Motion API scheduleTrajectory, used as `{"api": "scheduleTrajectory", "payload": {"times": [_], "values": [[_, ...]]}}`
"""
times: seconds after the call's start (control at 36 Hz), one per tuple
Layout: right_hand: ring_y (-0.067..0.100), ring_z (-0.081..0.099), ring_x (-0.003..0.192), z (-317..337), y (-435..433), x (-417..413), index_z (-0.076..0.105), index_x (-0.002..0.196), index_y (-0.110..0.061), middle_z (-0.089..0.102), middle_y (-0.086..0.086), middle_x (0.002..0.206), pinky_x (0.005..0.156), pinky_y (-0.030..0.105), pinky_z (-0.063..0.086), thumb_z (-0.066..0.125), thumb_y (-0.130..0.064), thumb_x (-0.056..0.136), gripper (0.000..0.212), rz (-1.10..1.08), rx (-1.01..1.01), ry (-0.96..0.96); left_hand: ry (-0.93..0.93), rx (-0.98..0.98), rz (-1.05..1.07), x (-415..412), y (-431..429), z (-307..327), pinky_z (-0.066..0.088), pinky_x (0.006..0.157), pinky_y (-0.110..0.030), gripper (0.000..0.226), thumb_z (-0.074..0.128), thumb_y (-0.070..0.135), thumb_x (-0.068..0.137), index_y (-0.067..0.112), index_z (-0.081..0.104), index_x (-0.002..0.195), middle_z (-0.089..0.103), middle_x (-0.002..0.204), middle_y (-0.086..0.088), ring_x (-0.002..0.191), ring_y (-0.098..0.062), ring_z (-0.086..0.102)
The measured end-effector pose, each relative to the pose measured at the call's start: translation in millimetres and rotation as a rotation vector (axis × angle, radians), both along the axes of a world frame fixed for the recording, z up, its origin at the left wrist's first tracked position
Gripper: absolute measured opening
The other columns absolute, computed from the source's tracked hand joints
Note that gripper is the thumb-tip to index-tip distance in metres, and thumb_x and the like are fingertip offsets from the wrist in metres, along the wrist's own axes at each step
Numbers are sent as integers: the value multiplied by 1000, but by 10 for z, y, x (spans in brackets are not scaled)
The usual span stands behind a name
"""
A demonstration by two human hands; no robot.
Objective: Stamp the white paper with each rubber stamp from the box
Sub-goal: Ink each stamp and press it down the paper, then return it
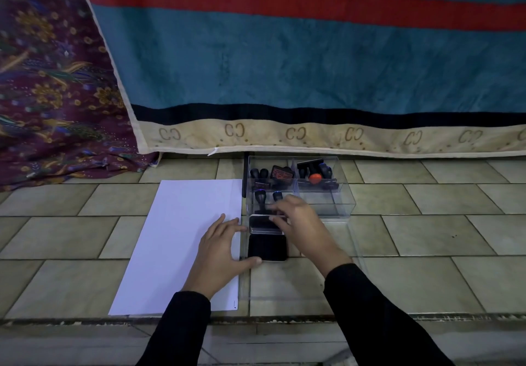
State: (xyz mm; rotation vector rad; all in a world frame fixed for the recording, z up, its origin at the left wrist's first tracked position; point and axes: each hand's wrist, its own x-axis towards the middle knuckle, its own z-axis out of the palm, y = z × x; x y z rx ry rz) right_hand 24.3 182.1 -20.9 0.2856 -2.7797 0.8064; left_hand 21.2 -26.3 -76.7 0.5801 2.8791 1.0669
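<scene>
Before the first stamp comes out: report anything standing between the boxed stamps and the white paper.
Only the left hand, resting on the white paper's right edge beside the ink pad; the rest of the sheet is bare.

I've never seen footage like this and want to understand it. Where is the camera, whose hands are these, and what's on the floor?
There is no machine here: a camera worn on a person's head looks down at their own two hands. On the tiled floor lies a blank white paper. Right of it stands a clear box holding rubber stamps. In front of the box sits a black ink pad, open. The left hand rests on the paper, its thumb touching the pad's near edge. The right hand curls its fingers over the pad's raised lid. No stamp is held.
</scene>
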Motion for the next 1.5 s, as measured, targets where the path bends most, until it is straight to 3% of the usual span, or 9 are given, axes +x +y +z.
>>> {"api": "scheduleTrajectory", "payload": {"times": [0.14, 0.44, 0.58, 0.67, 0.86, 0.97, 1.06, 1.28, 1.5], "values": [[19, 53, 93, 52, -62, -95, 68, 91, -13, 64, 2, 93, 80, 27, 44, 65, -19, 86, 8, 20, 177, 124, -9, 9, 40, 6, 22, 9, 17, 116, -27, 78, 74, 63, 68, 36, 43, 134, 36, 149, 17, 145, -3, 10], [19, 51, 100, 18, -94, -233, 65, 98, -13, 61, 3, 102, 84, 28, 42, 60, -18, 89, 12, -32, 240, 78, -53, 27, 37, -16, -2, 8, 16, 115, -25, 71, 76, 54, 73, 34, 45, 134, 38, 148, 15, 144, -5, 16], [17, 52, 94, 16, -118, -281, 60, 95, -14, 60, 2, 96, 75, 29, 47, 68, -22, 84, 16, -106, 84, 70, -61, 54, 50, -4, 9, -12, 18, 117, -29, 64, 75, 53, 74, 37, 47, 129, 39, 148, 15, 143, -5, 19], [18, 52, 97, 63, -136, -363, 62, 97, -11, 62, 5, 98, 79, 33, 48, 63, -23, 87, 16, -135, -28, 68, -66, 61, 51, -8, -1, -30, 17, 117, -29, 64, 75, 55, 74, 38, 47, 129, 39, 148, 15, 143, -5, 20], [29, 59, 103, 138, -215, -647, 61, 116, -7, 66, 16, 109, 84, 39, 52, 47, -20, 96, 28, -166, 49, -170, -28, 90, 47, -29, -9, -96, 12, 115, -25, 57, 76, 55, 72, 40, 50, 121, 37, 141, 24, 141, -2, 21], [35, 61, 100, 160, -287, -730, 60, 116, -9, 66, 19, 108, 82, 41, 52, 43, -23, 96, 29, -193, 92, -254, -20, 97, 40, -45, -13, -106, 14, 117, -30, 58, 76, 57, 70, 42, 48, 119, 41, 144, 18, 142, -6, 25], [34, 60, 102, 172, -330, -772, 62, 113, -10, 66, 16, 109, 86, 42, 51, 46, -24, 95, 27, -207, 119, -262, -31, 86, 47, -43, -9, -101, 10, 115, -24, 59, 75, 59, 70, 44, 47, 120, 41, 146, 16, 142, -5, 24], [31, 60, 103, 105, -344, -843, 63, 110, -8, 58, 15, 115, 87, 38, 51, 63, -18, 87, 25, -218, 68, -233, -23, 90, 43, -40, -14, -104, 10, 114, -22, 60, 75, 58, 70, 40, 50, 121, 40, 144, 20, 141, -4, 24], [19, 56, 89, 141, -283, -750, 65, 104, -11, 50, 9, 115, 81, 22, 44, 67, -11, 84, 20, -161, -127, -160, 10, 99, 64, -22, 16, -74, 9, 108, -13, 73, 61, 73, 59, 34, 56, 120, 40, 136, 24, 137, -1, 28]]}}
